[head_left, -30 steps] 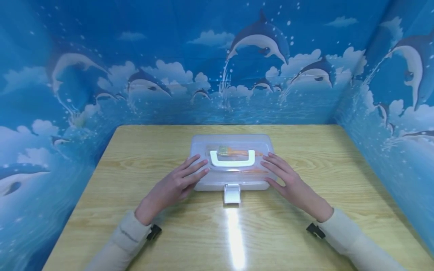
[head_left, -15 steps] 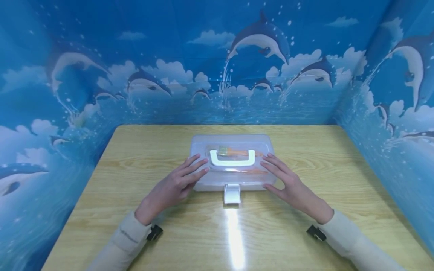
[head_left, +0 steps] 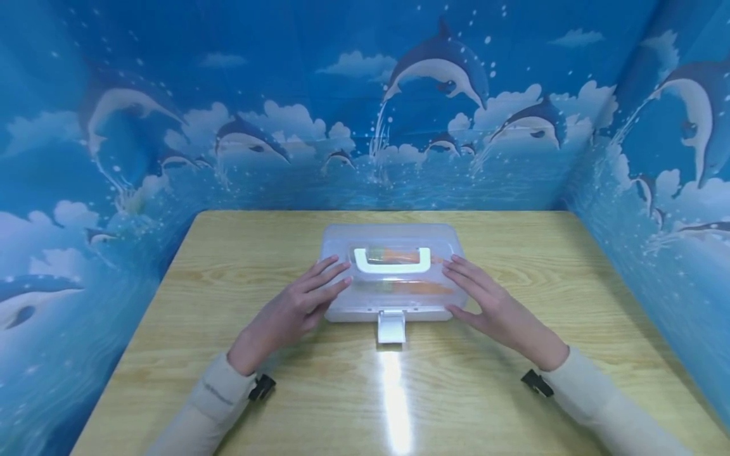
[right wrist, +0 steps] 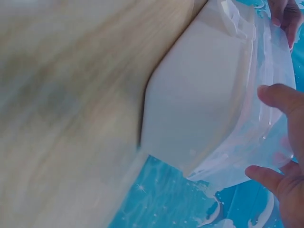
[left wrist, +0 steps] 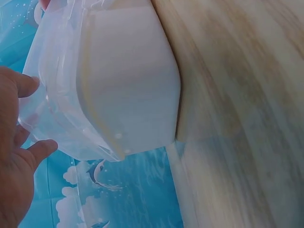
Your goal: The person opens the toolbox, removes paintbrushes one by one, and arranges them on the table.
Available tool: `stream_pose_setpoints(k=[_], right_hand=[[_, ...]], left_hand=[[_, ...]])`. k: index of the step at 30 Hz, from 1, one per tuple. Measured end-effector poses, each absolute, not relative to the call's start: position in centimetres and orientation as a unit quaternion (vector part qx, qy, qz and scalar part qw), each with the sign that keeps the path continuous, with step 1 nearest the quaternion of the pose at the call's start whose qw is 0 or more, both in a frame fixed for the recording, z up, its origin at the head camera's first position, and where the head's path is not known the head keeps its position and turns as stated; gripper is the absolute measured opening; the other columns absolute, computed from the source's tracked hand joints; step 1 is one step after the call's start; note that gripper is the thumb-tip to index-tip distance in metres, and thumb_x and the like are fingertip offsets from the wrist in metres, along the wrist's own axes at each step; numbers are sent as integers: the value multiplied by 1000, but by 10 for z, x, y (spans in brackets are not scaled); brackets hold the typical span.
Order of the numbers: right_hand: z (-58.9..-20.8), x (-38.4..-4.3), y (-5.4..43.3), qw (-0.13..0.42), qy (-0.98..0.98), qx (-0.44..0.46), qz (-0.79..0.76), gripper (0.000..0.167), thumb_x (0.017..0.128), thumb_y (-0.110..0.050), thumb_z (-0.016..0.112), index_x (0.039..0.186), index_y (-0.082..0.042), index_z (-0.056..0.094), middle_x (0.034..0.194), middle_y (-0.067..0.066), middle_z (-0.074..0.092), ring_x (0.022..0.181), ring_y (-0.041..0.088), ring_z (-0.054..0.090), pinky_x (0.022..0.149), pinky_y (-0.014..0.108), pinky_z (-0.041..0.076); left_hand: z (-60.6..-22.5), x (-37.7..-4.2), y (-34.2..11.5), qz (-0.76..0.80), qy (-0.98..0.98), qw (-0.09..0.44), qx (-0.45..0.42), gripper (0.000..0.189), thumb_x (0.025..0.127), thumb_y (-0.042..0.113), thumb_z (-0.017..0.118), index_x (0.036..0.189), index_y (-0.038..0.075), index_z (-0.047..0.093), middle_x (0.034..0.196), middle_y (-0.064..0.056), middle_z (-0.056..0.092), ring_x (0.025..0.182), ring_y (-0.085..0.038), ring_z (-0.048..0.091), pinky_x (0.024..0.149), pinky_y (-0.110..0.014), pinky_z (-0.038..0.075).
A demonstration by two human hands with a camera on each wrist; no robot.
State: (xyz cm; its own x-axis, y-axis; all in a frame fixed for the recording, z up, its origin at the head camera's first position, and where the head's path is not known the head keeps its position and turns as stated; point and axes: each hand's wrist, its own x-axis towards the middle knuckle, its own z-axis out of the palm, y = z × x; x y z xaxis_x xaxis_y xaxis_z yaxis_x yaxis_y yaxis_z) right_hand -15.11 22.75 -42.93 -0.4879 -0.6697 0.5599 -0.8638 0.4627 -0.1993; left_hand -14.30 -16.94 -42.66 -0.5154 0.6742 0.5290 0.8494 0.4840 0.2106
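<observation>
A translucent plastic storage box (head_left: pixel 342 315) with a clear lid (head_left: pixel 393 234) sits in front of me, a white carrying handle (head_left: pixel 393 268) on top. Its white front latch (head_left: pixel 391 329) hangs unfastened. Through the plastic show orange-handled paintbrushes (head_left: pixel 422 288). At the left front corner my left hand (head_left: pixel 288 313) holds the lid, fingers spread over its top. My right hand (head_left: pixel 499 310) grips the opposite corner, its thumb (right wrist: pixel 273 95) at the front edge. Both wrist views show digits on the lid, above the paler box wall (left wrist: pixel 133 80); some fingers are partly hidden behind it.
The box stands toward the back of a light wood-grain table (head_left: pixel 239 253). A blue backdrop (head_left: pixel 319 171) printed with dolphins encloses the back and sides. Black wrist straps (head_left: pixel 262 387) show at the pale sleeves, and a bright light reflection lies before the latch.
The lid and its handle have shifted slightly up and back, and the brushes look blurrier through it. My right hand has moved a little with the lid; the left has barely moved.
</observation>
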Motion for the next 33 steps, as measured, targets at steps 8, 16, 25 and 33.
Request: stream_pose_setpoints(k=[8, 16, 25, 33], right_hand=[[-422, -151, 226, 242, -829, 480, 155, 58, 109, -37, 43, 147, 6, 48, 148, 25, 51, 142, 39, 44, 126, 25, 23], [-414, -152, 222, 251, -829, 481, 137, 59, 110, -37, 41, 148, 8, 45, 150, 25, 49, 143, 38, 43, 126, 26, 22], [-405, -158, 223, 247, -828, 484, 137, 62, 108, -39, 42, 147, 9, 45, 148, 26, 49, 141, 40, 44, 125, 22, 21], [-395, -162, 227, 233, -835, 488, 104, 76, 90, -22, 78, 149, 8, 41, 148, 25, 48, 136, 40, 48, 116, 31, 41]], left_hand=[[-424, -147, -168, -200, -834, 225, -462, 63, 86, -1, 76, 145, 2, 55, 155, -16, 49, 146, -36, 41, 121, -55, 35], [-426, -141, -174, -176, -838, 241, -457, 63, 89, 3, 74, 147, 5, 53, 160, -13, 42, 151, -35, 34, 126, -52, 27], [-432, -132, -181, -158, -828, 267, -467, 45, 111, 27, 35, 146, 5, 55, 159, -14, 44, 152, -31, 33, 126, -48, 27], [-434, -122, -185, -146, -816, 288, -479, 42, 112, 24, 36, 140, 4, 60, 153, -12, 52, 149, -31, 39, 125, -47, 30]])
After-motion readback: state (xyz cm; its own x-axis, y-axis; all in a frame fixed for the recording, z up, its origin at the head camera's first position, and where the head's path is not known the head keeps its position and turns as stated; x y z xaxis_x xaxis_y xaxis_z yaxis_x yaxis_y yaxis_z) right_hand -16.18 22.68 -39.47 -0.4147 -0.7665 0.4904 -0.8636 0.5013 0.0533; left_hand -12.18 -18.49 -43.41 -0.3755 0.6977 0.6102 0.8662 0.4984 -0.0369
